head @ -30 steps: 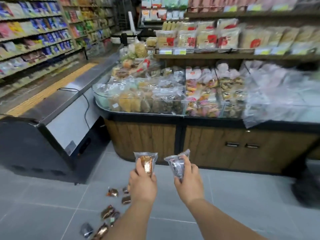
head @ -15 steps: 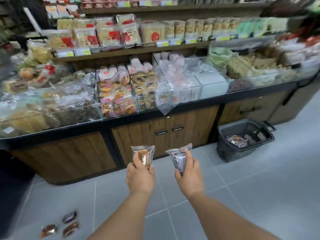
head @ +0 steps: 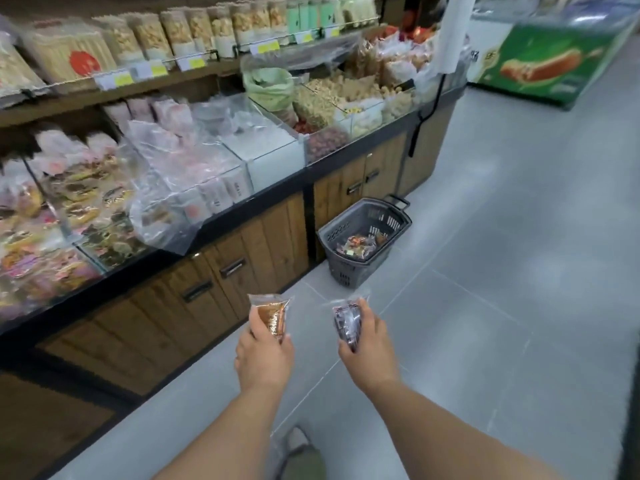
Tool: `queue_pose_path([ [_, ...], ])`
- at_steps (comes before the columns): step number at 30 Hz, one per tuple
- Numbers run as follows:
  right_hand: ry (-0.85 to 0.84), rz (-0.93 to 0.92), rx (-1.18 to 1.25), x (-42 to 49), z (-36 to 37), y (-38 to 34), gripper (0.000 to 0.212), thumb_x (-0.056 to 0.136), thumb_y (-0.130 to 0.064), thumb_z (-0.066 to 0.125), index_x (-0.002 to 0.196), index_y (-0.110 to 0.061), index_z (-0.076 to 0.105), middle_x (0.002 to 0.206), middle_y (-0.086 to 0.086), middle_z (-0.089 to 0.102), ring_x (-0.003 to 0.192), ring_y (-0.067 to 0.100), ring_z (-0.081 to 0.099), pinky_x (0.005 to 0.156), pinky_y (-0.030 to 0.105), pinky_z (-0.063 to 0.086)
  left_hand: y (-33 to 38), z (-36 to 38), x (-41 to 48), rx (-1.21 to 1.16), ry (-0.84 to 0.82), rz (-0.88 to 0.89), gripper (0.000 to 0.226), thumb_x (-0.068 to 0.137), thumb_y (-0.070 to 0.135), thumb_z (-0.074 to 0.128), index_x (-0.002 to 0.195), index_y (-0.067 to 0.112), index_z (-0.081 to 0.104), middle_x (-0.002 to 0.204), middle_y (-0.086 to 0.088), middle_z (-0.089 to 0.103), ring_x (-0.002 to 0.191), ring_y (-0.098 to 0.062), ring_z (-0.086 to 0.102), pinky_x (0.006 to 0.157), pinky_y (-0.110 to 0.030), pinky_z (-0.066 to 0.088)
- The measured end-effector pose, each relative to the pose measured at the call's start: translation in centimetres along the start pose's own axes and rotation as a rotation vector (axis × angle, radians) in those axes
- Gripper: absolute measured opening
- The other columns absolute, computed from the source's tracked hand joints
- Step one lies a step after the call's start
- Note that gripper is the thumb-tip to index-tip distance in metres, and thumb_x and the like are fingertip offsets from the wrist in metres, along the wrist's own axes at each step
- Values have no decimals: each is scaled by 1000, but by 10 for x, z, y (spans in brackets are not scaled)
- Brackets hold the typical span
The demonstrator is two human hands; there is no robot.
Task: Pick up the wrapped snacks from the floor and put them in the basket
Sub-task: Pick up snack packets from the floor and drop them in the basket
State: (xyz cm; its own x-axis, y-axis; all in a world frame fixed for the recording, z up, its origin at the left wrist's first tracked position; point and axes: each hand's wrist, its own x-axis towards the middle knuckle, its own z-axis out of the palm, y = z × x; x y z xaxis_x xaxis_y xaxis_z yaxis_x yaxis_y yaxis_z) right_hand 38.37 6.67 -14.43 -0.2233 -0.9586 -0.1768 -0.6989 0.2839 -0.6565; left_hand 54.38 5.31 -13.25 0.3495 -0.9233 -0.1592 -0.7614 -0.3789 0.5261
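Both hands carry cargo toward the basket (head: 363,233): left hand (head: 265,355) grips a brown wrapped snack (head: 272,315), right hand (head: 369,344) grips a dark wrapped snack (head: 347,322), each held upright, likely for release. Beyond them, the basket, already holding snacks, stands against the wooden cabinet (head: 270,237).

Wrapped snacks (head: 356,245) inside the basket (head: 346,269) blur together, too small to count.
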Motion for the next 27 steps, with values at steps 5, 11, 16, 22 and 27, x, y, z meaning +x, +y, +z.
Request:
queue_pose_path([
  [5,60,57,-38,59,-13,7,79,87,-29,58,150,-31,10,136,7,37,120,27,45,97,33,38,46,31,62,-95,-100,-23,85,86,29,64,149,14,8,143,-17,33,128,-35,38,105,-49,35],
  [11,100,96,-23,129,-24,-7,79,87,-31,60,150,-34,11,134,6,39,119,27,47,99,35,39,76,50,136,9,-163,137,89,88,33,60,150,11,2,149,-12,24,135,-29,29,112,-43,25],
  [16,102,83,-51,171,-31,-11,79,88,-32,59,150,-34,10,132,6,40,117,27,50,96,35,43,100,62,172,30,-169,150,85,87,34,61,148,8,9,146,-13,27,130,-30,33,109,-42,29],
  [22,77,78,-43,229,-54,9,79,87,-36,60,149,-34,12,133,4,42,115,24,50,91,33,44,145,89,213,-72,-187,237,73,82,33,68,140,11,30,133,-8,41,121,-26,45,102,-43,42],
  [27,42,48,-18,298,-90,40,79,87,-40,60,149,-36,12,137,1,42,115,23,53,87,33,46,202,126,233,-137,-172,170,73,82,34,69,141,13,30,133,-6,41,120,-25,46,100,-42,44],
])
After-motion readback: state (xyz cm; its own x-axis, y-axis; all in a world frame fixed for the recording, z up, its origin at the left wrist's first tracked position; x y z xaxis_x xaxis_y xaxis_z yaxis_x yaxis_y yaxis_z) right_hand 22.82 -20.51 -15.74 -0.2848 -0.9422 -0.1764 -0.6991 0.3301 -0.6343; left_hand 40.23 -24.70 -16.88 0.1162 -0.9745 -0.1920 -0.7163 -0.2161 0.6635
